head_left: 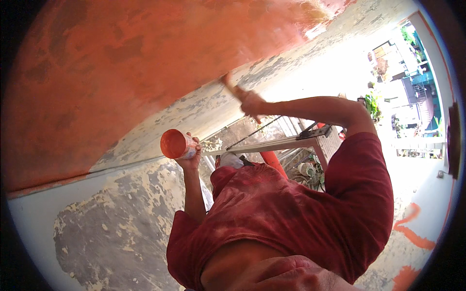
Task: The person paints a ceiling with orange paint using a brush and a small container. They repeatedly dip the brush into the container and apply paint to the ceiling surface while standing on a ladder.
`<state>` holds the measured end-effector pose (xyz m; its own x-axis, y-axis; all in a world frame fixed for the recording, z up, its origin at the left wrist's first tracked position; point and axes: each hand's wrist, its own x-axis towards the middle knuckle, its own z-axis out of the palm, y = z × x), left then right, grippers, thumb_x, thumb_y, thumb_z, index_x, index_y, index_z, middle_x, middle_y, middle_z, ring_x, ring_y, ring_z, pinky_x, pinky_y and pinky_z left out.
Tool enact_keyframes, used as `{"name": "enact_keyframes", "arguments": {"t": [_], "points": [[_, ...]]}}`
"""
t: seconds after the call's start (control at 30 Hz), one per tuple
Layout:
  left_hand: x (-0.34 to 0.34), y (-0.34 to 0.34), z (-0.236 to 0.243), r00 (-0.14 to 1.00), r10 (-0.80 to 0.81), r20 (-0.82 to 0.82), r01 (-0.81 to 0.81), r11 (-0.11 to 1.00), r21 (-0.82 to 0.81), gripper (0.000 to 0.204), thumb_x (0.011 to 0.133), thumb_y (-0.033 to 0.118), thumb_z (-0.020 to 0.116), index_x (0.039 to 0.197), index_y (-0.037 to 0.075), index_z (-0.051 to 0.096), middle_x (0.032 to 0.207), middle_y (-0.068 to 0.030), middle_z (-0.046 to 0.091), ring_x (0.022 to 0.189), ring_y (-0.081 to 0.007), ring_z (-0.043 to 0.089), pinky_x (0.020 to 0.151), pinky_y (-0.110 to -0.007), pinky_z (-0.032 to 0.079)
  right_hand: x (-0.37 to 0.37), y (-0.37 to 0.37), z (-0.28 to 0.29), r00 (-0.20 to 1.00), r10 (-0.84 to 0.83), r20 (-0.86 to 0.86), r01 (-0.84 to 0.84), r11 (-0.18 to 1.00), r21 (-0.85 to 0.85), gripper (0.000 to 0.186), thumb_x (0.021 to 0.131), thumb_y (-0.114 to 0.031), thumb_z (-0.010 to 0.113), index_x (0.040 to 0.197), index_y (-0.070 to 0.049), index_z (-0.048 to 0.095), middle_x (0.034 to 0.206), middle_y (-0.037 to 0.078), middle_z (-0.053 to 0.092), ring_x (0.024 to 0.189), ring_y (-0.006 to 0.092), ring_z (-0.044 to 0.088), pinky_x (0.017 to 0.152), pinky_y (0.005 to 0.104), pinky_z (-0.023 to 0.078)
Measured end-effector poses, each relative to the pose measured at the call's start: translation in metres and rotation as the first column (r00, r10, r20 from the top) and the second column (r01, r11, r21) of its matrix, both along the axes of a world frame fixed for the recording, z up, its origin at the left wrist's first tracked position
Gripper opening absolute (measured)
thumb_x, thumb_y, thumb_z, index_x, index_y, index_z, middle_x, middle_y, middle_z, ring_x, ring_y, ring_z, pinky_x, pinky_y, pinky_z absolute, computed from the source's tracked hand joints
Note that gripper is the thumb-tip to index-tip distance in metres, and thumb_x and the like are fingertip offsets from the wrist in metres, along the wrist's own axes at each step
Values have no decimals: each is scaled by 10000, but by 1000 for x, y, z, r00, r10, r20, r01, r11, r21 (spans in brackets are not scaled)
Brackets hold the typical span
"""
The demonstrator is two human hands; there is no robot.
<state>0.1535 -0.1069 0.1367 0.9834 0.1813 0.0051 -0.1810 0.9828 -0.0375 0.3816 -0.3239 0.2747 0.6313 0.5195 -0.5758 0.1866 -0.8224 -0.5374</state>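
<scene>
My left hand (191,160) grips a small white cup (174,144) coated inside with orange paint, held upright with its opening toward the camera. My right hand (252,104) is closed around the handle of a paintbrush (229,83), which is blurred by motion. The brush's tip is at the lower edge of the orange painted surface (126,72), beside a strip of pale, mottled, flaking wall (272,68); whether it touches is unclear. The orange coat fills the upper left of the view.
A metal ladder (291,143) stands below me, with an orange tube-like object (273,164) and plants (315,177) beneath it. At lower left is a patchy grey wall (111,233). At right are a bright opening onto greenery and buildings, and a wall with orange marks (417,237).
</scene>
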Motion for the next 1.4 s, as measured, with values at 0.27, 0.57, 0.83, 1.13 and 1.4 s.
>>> {"name": "enact_keyframes", "arguments": {"t": [0.27,0.57,0.83,1.13,1.4], "points": [[-27,7,-5,995,-15,-99,13,1000,-21,605,816,510,660,1287,146,551,1278,-166,549,1106,-372,533,767,-457,513,-53,73,18,903,348,254,-392,907,151,514,748,-33,533,1248,-49,411,844,245,660,803,436,671,702,528,544],[-38,16,1,994,-58,-89,58,998,2,608,815,517,650,1273,127,558,1281,-141,555,1129,-360,522,790,-446,495,-38,90,66,753,627,200,-657,735,168,412,751,-32,505,1161,-39,547,873,190,679,799,328,685,691,427,536],[-7,19,16,981,-189,-37,189,982,-9,548,833,465,649,1269,142,567,1288,-139,538,1148,-357,505,815,-451,492,-43,40,195,926,334,178,-378,824,422,379,743,-32,528,1118,-1,566,792,147,671,656,228,685,599,361,536],[32,0,33,943,-325,-66,327,945,23,690,779,513,690,1295,88,519,1270,-138,564,1110,-350,519,743,-443,496,-20,-41,182,991,-101,85,25,777,628,354,906,-244,546,1168,-5,540,752,107,671,576,161,632,498,289,504],[45,-24,45,929,-353,-108,355,935,-2,611,805,553,621,1271,163,553,1274,-137,563,1113,-358,513,757,-454,495,-12,-63,147,995,-101,0,74,728,682,294,897,-195,575,1122,-13,521,715,93,674,535,130,588,446,284,467]]}}
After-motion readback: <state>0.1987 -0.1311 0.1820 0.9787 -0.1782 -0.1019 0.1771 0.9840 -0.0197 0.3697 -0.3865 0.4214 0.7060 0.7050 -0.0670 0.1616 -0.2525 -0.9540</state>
